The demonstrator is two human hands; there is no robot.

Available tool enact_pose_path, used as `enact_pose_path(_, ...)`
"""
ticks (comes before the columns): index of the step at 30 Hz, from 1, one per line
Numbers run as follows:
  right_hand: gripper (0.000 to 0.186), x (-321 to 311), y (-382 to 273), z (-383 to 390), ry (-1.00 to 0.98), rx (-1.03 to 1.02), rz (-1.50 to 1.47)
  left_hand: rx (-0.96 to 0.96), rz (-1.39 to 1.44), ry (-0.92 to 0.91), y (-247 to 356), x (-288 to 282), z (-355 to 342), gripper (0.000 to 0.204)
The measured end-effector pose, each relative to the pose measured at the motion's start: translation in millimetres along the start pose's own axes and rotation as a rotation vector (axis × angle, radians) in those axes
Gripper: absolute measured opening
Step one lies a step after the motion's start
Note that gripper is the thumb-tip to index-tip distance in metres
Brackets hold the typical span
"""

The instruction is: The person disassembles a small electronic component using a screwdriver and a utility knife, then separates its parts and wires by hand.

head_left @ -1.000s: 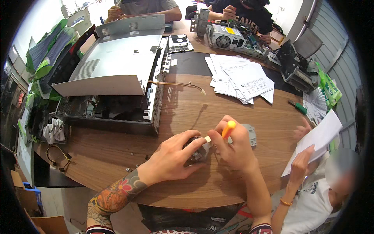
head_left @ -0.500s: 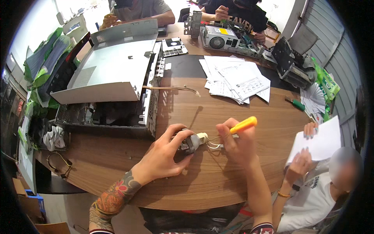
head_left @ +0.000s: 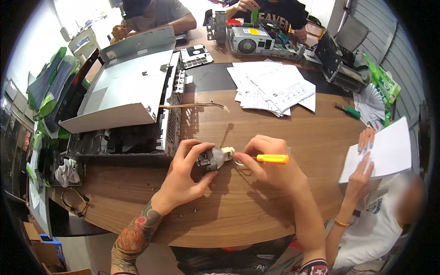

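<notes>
My left hand (head_left: 185, 176) grips a small rounded grey metal part (head_left: 211, 159) with a cream end piece (head_left: 228, 153) pointing right. My right hand (head_left: 270, 169) holds a screwdriver by its yellow handle (head_left: 275, 158), thumb along the shank, which meets the part beside the cream end. White wires (head_left: 240, 168) loop under that end and are partly hidden by my fingers. A few small screws (head_left: 195, 210) lie on the wooden tabletop (head_left: 229, 215) near my left wrist.
An open computer case (head_left: 119, 96) fills the left, with a loose cable (head_left: 73, 200) below. Papers (head_left: 275, 85), a green screwdriver (head_left: 348, 111) and a second computer (head_left: 270, 43) lie beyond. A person (head_left: 376, 215) at right handles white sheets; two others work across the table.
The part and both my hands have moved up and left. The screwdriver has swung from upright to level, handle pointing right. The person at right has shifted hands on the paper.
</notes>
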State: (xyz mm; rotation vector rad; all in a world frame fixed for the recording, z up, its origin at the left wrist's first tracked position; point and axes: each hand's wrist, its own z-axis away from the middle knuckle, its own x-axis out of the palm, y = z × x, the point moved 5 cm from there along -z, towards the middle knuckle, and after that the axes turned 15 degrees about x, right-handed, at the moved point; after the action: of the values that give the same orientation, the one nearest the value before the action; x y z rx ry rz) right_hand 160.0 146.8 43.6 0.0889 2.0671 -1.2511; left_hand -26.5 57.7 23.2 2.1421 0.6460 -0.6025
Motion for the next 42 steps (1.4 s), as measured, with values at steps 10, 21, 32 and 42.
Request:
enact_pose_path(10, 0.025, -0.8, 5.8, 4.6, 0.081, -0.109, 0.034, -0.039, -0.074, 0.007, -2.4, 6.2, 1.4, 0.059)
enact_pose_path(21, 0.025, -9.6, 4.9, 6.2, 0.183, -0.137, 0.075, 0.057, -0.189, 0.014, 3.0, 13.5, -3.4, 0.058)
enact_pose_path(32, 0.022, -2.6, 7.6, 8.1, 0.152, -0.166, 0.116, 0.031, -0.181, 0.019, 1.9, 15.1, -1.3, 0.058)
enact_pose_path(42, 0.025, -9.7, 11.8, 0.3, 0.186, -0.051, -0.053, 0.027, -0.189, 0.001, 0.7, 9.7, 0.3, 0.067)
